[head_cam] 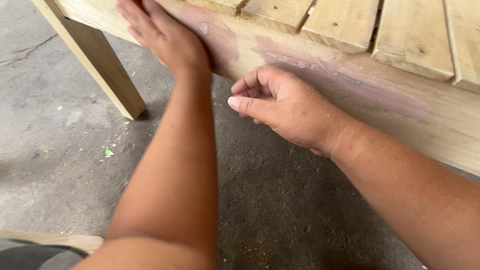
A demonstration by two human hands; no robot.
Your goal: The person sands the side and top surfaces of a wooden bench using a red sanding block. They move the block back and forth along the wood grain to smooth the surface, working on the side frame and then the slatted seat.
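No packages, labels, signs or screens show anywhere in this view.

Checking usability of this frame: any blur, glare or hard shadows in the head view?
Head view: soft even light, no glare; left hand flat on the wooden rail and slightly motion-blurred at the fingers; right hand sharp; faint shadow beside the leg on the concrete floor; mild wide-angle stretch at the edges.

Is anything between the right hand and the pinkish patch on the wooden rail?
Nothing visible. The right hand is curled just below the rail, with open air between it and the patch. The left hand lies flat further left.
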